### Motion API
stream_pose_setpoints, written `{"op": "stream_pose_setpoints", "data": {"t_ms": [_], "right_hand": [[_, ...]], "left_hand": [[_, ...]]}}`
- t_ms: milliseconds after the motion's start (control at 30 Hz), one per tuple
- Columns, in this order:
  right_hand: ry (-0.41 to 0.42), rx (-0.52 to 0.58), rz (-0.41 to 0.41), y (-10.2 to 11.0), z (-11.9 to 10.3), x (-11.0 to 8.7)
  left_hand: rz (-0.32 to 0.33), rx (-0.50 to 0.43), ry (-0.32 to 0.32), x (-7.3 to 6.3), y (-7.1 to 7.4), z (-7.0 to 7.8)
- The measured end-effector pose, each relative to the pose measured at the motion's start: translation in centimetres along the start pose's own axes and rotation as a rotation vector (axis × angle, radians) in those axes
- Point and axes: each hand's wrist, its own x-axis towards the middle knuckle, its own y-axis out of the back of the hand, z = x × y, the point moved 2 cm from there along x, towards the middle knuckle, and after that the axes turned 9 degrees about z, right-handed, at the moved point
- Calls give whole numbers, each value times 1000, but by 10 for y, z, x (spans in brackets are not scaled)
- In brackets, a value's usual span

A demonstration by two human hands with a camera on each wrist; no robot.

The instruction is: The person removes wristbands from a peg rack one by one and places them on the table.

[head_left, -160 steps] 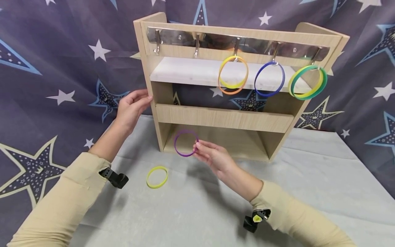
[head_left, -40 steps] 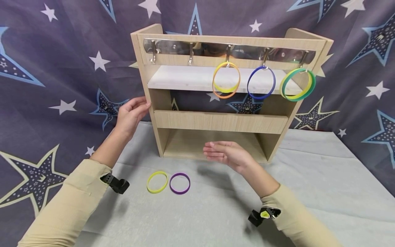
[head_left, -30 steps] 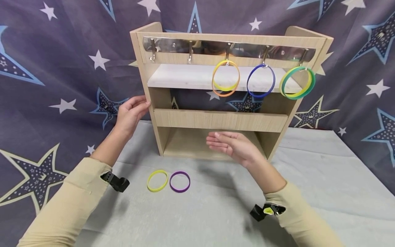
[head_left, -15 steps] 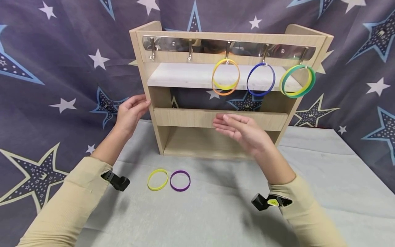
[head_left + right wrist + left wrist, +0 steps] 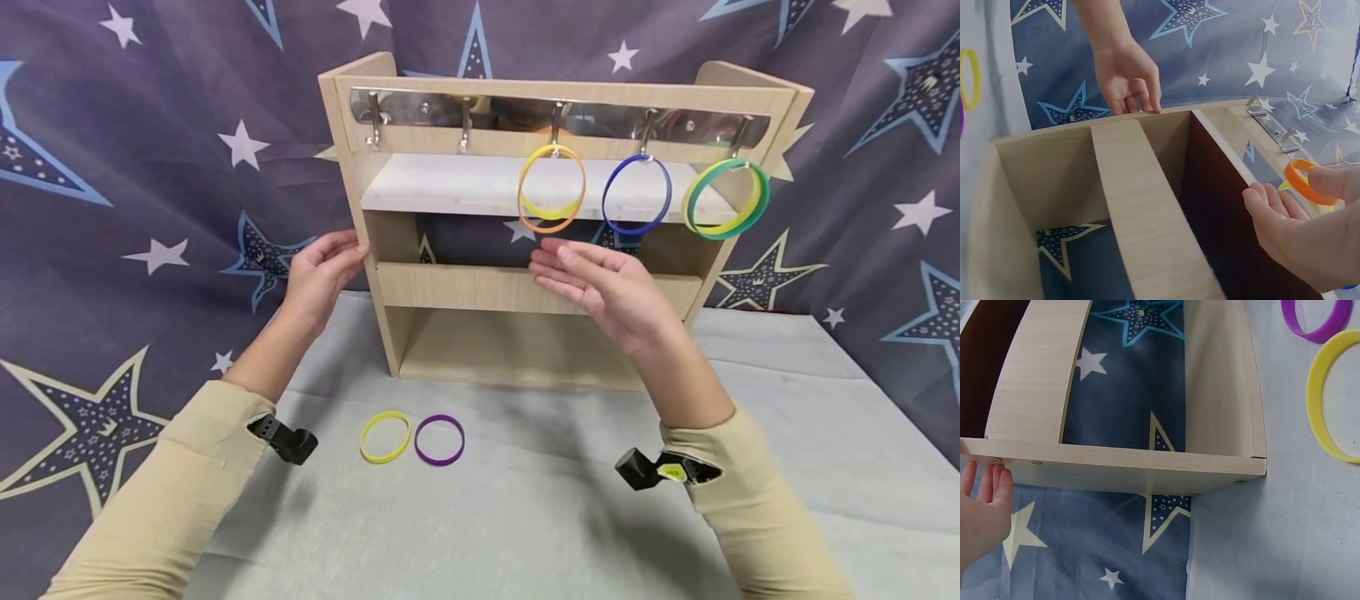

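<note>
My left hand (image 5: 318,275) touches the left side panel of a light wooden shelf unit (image 5: 540,287) with its fingertips, and holds nothing. Just below the orange wristband (image 5: 527,218) and the yellow one behind it, which hang on the middle hook, my right hand (image 5: 607,287) is raised with its fingers extended and nothing in them. A blue wristband (image 5: 606,192) hangs on the hook to the right, and a green one (image 5: 761,208) with a yellow one on the last hook. On the table lie a yellow wristband (image 5: 363,436) and a purple wristband (image 5: 462,437), side by side.
A metal hook rail (image 5: 510,112) runs along the top of the unit; its two left hooks carry nothing. Behind the white upper shelf (image 5: 450,187) hangs a dark curtain (image 5: 187,100) with stars. Grey cloth (image 5: 525,517) covers the table.
Since the earliest frame, my right hand has put the purple wristband down beside the yellow one. It has then risen from the lower shelf to below the orange wristband. My left hand stays put.
</note>
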Motion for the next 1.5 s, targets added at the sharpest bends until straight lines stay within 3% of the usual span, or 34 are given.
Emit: {"op": "stream_pose_setpoints", "data": {"t_ms": [500,833,1233,1500], "right_hand": [[93,69,98,-8,-11,7],[109,164,188,-11,-12,10],[144,289,186,-9,-11,11],[144,316,187,-14,-15,11]], "left_hand": [[3,10,3,0,0,0],[2,-7,5,-1,0,-1],[1,-11,12,0,-1,0],[1,-25,8,0,0,0]]}}
